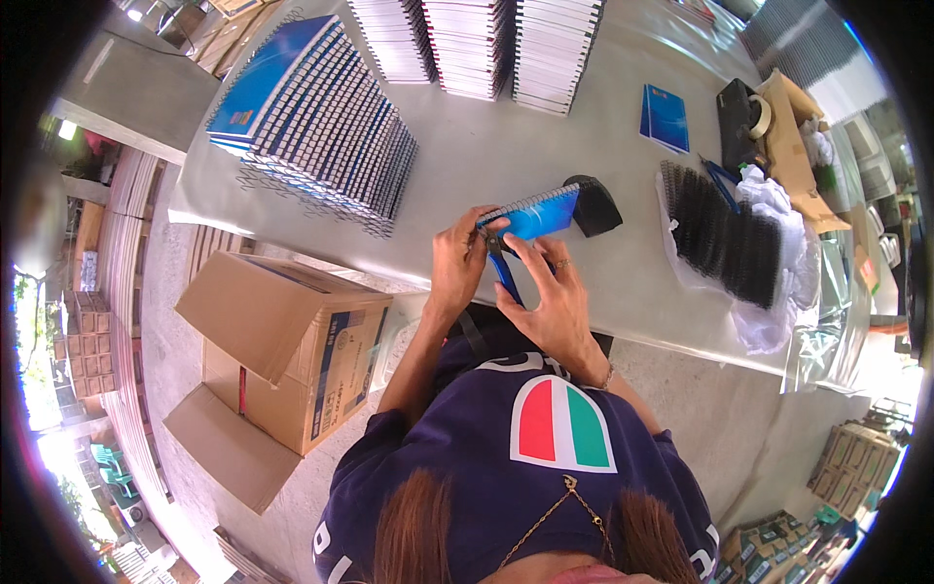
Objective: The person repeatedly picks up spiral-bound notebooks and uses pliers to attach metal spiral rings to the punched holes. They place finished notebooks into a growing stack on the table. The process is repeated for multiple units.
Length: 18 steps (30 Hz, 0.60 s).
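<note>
A blue-covered spiral notebook (541, 214) is tilted up in front of me, its coil along the upper edge. My left hand (459, 255) grips its left end, with the fingers closed round the coil corner. My right hand (553, 294) is closed on the blue handles of a pair of pliers (505, 273), whose jaws are at that same coil end near my left fingers. Whether the jaws touch the wire is too small to tell. Partly behind the notebook, a black block (596, 206) sits on the grey table (467, 156).
A tall stack of blue spiral notebooks (331, 136) stands left; white-paged stacks (555, 49) stand behind. At right are another blue notebook (664, 119), black plastic coils (720, 234) on white wrapping, a second blue-handled tool (718, 182) and a tape roll (760, 115). An open cardboard box (341, 370) stands below left.
</note>
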Motion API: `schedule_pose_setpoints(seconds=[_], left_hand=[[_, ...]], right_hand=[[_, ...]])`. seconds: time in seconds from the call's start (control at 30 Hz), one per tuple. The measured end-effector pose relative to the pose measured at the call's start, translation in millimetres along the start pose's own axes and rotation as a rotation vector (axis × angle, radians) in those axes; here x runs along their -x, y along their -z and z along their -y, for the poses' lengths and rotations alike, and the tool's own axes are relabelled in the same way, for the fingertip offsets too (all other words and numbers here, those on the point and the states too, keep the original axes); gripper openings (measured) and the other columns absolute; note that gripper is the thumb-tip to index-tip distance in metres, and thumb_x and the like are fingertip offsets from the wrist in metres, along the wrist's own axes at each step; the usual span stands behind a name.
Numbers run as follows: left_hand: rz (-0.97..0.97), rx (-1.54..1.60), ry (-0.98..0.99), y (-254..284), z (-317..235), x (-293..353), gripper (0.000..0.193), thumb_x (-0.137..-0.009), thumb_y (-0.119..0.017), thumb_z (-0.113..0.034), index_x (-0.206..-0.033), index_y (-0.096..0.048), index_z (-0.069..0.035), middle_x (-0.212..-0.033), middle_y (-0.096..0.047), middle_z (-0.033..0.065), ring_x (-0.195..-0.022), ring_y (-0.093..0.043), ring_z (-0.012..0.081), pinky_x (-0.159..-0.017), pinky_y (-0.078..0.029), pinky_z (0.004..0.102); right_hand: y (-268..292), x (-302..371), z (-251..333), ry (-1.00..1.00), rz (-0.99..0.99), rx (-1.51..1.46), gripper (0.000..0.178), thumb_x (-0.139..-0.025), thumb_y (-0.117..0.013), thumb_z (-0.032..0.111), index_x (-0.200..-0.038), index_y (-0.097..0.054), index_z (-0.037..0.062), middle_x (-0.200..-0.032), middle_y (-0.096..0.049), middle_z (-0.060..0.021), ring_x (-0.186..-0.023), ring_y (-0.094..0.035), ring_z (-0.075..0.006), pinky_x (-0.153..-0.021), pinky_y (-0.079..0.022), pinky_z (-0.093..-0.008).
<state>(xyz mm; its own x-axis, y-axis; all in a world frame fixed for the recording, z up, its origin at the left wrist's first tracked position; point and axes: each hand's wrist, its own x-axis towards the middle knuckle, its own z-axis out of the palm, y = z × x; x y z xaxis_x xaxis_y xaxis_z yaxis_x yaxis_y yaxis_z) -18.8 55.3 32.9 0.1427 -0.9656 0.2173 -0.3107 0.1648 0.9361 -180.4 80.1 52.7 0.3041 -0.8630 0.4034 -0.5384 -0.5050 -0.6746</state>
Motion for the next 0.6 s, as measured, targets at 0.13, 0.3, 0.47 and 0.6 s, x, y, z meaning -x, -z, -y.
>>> schedule_pose_setpoints(seconds=[0.13, 0.3, 0.47, 0.6], left_hand=[[-0.013, -0.053, 0.008, 0, -8, 0, 0.025, -0.092, -0.051, 0.004, -0.115, -0.062, 0.002, -0.096, -0.075, 0.0148, -0.081, -0.074, 0.0206, -0.068, -0.055, 0.0301], [-0.041, -0.092, -0.01, -1, -11, 3, 0.026, -0.091, -0.052, 0.005, -0.115, -0.062, 0.001, -0.097, -0.076, 0.0139, -0.08, -0.075, 0.0235, -0.072, -0.058, 0.0327], [-0.085, -0.256, -0.111, -6, -8, 9, 0.028, -0.089, -0.054, 0.007, -0.115, -0.061, -0.001, -0.094, -0.074, 0.0156, -0.076, -0.073, 0.0279, -0.068, -0.056, 0.0357], [-0.088, -0.165, -0.127, -6, -24, 11, 0.028, -0.088, -0.054, 0.006, -0.115, -0.061, -0.002, -0.091, -0.071, 0.0179, -0.075, -0.071, 0.034, -0.066, -0.053, 0.0396]], right_hand=[[0, 1, -1, -0.026, -0.031, -0.06, 0.063, -0.076, -0.079, 0.02, -0.135, -0.057, 0.014, -0.117, -0.054, -0.0154, -0.103, -0.06, -0.0332, -0.085, -0.052, -0.0448], [3, 1, -2, 0.002, -0.022, -0.026, 0.064, -0.075, -0.079, 0.017, -0.136, -0.057, 0.0149, -0.115, -0.056, -0.0148, -0.102, -0.061, -0.0333, -0.082, -0.053, -0.0432], [11, -1, -4, -0.195, 0.168, -0.481, 0.049, -0.087, -0.071, 0.026, -0.13, -0.057, 0.0071, -0.108, -0.06, -0.014, -0.091, -0.065, -0.0293, -0.076, -0.056, -0.0391], [29, -23, -17, -0.724, 0.662, -1.835, 0.041, -0.1, -0.055, 0.033, -0.124, -0.05, -0.0003, -0.103, -0.062, -0.0134, -0.081, -0.067, -0.0236, -0.073, -0.057, -0.037]])
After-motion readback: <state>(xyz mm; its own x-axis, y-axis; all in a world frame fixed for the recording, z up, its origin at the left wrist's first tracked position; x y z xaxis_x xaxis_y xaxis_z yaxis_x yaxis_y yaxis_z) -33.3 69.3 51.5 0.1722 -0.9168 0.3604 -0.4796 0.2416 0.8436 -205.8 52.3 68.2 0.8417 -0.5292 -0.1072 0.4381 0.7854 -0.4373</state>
